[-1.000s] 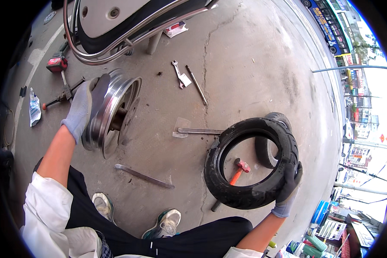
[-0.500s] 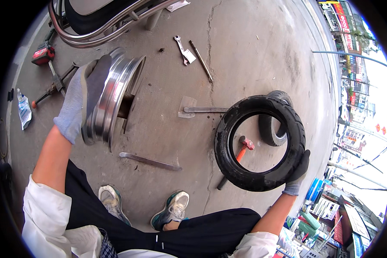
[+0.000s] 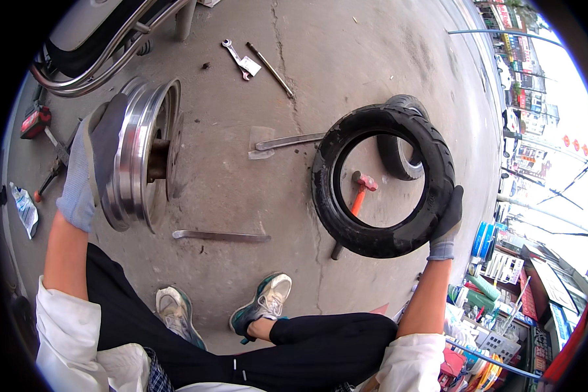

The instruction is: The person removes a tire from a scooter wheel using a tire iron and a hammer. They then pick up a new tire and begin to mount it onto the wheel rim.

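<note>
My left hand (image 3: 88,160), in a grey glove, is closed on the outer side of a shiny metal wheel rim (image 3: 132,157). The rim stands on edge, its hub showing on the side facing right. At the right, my gloved right hand (image 3: 447,225) grips the outer edge of a black tyre (image 3: 380,242). The far side of that tyre overlaps a smaller-looking second tyre (image 3: 391,158) behind it. Through the opening of the held tyre shows a hammer (image 3: 357,201) with a red head and orange handle, lying on the ground.
Two flat metal tyre levers (image 3: 222,236) (image 3: 293,140) lie on the concrete between my hands. Farther off are a wrench (image 3: 231,52) and a metal rod (image 3: 270,70). A vehicle's metal bars (image 3: 111,59) stand far left, near a red power tool (image 3: 35,122) and a plastic packet (image 3: 23,210).
The view has shifted, so most ground items sit farther left and higher. Both hands keep their hold; the rim is turned slightly, showing more of its hub.
</note>
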A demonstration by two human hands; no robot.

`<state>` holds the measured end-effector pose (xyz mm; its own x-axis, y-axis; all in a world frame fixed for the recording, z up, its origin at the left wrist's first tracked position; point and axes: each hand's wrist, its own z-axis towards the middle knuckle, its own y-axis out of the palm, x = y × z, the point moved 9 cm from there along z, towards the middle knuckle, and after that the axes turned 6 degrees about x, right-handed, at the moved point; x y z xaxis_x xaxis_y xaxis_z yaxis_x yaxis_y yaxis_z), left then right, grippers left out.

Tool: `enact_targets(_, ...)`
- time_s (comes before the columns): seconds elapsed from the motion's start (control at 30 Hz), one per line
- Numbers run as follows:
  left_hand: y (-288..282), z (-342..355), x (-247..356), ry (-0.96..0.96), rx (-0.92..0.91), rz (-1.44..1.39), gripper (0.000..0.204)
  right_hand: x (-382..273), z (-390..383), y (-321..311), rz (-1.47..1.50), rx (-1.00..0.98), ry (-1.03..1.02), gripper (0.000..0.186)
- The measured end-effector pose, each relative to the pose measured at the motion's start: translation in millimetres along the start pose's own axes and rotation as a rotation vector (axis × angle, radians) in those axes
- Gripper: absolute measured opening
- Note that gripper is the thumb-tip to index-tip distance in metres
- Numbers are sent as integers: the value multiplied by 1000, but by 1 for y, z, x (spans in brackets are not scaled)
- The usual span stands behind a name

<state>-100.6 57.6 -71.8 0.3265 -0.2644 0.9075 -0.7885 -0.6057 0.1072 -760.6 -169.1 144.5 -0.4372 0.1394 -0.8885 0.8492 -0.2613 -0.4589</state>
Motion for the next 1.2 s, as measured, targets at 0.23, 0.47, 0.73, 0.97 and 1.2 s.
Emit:
enact_targets(0.23,27,-15,56,423,-222,409,44,-13,-2,10,-98,-21,-42,60)
enact_targets(0.47,23,-25,74,208,142,359,42,-15,0,8,-374,10,-223,59)
enact_targets(0.73,71,-92,166,920,299,743,16,10,14,-5,100,-179,-14,56)
enact_targets(0.97,224,-155,103,859,-419,653,10,-9,19,3,-357,-216,-317,45)
enact_targets(1.2,421,-73,-4,669,-406,712,23,-44,-16,34,-264,-60,-205,48)
